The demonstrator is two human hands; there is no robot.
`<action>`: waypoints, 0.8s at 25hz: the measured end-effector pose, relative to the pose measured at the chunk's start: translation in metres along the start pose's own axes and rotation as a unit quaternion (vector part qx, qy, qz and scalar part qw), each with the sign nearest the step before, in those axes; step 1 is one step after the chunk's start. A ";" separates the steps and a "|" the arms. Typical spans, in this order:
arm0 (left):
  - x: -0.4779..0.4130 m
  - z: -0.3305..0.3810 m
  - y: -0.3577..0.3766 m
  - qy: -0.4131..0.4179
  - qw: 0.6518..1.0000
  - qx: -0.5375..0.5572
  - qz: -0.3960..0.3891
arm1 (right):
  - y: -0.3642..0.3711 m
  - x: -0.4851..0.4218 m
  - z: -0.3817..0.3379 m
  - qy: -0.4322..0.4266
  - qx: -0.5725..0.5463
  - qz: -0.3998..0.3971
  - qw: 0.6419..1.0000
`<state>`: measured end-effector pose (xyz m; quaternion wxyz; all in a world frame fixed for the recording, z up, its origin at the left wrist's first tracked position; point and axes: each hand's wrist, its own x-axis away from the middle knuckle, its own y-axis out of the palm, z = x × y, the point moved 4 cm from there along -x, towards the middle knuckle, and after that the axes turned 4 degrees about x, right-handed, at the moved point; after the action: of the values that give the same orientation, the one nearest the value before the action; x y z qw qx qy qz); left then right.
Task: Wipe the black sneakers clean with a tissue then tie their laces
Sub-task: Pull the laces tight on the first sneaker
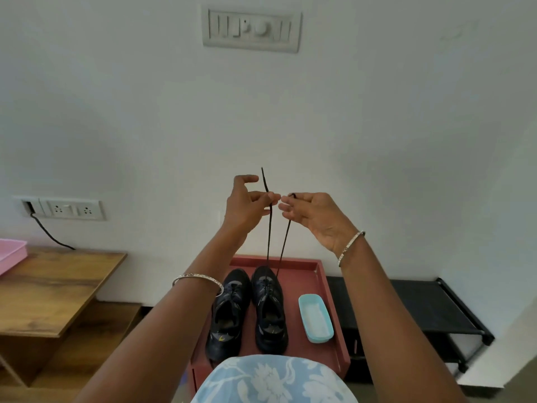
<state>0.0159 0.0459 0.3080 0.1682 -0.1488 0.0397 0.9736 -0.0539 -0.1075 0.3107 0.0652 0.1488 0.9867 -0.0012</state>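
A person is pinching two black laces taut, one in each raised hand. The left hand is gripping its lace between thumb and fingers, index finger lifted; the right hand is pinching the other lace's tip. Both laces are rising from the right sneaker, which is standing just beside the left sneaker in one red tray, near one light-blue dish.

Two black sneakers stand side by side on a red tray, toes pointing far. The right sneaker has its two laces pulled straight up, not tied.
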 end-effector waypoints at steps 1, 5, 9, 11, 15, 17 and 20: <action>0.001 0.001 0.001 0.004 1.000 -0.008 -0.002 | 0.001 0.001 -0.001 -0.003 0.029 0.018 0.999; 0.002 0.007 0.005 0.015 0.999 -0.043 0.024 | 0.003 0.004 -0.015 -0.058 0.193 0.071 0.977; -0.004 0.015 0.008 0.030 0.996 -0.077 0.019 | 0.002 -0.004 -0.031 -0.137 0.284 0.149 0.937; -0.007 0.016 0.009 0.017 0.997 -0.078 0.018 | 0.001 -0.009 -0.036 -0.161 0.292 0.168 0.928; -0.011 0.017 0.011 0.004 0.995 -0.099 0.027 | 0.001 -0.017 -0.042 -0.180 0.304 0.178 0.919; -0.014 0.019 0.012 0.002 0.995 -0.100 0.025 | 0.002 -0.019 -0.045 -0.183 0.312 0.171 0.916; -0.015 0.022 0.017 0.004 0.996 -0.085 0.013 | 0.002 -0.022 -0.047 -0.181 0.318 0.161 0.917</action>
<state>0.0178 0.0281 0.3336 0.1418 -0.1655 -0.0408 0.9751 -0.0384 -0.1105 0.3605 0.1914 0.3160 0.8682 -0.3312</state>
